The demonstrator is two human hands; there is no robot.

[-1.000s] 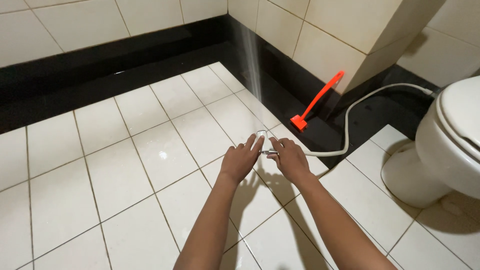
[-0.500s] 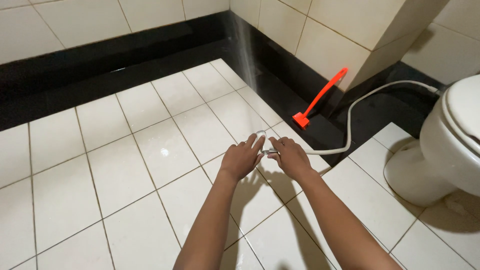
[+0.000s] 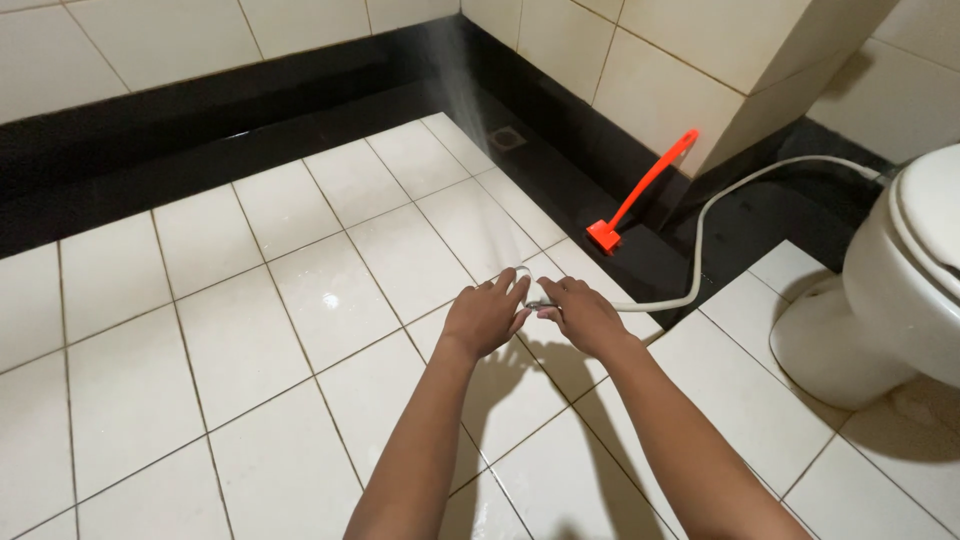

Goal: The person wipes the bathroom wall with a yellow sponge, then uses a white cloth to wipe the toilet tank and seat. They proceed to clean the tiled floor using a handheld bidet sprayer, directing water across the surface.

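At frame centre, left hand (image 3: 487,318) and right hand (image 3: 583,315) both pinch the small spray nozzle (image 3: 531,301): judged light, rigid, wet-slippery, best held near its limp white hose (image 3: 700,235).

Bathroom floor (image 3: 330,300) of large white square tiles with thin dark joints, glossy and wet in patches. A band of black tile (image 3: 250,110) borders it along the foot of the walls, widening at the far corner, where a small square drain (image 3: 507,137) is set. A red long-handled scraper (image 3: 640,192) stands with its blade on the black band, its handle leaning against the wall. A white hose (image 3: 700,240) curves across the black band onto the white tiles. A white toilet (image 3: 880,300) stands on the floor at the right edge
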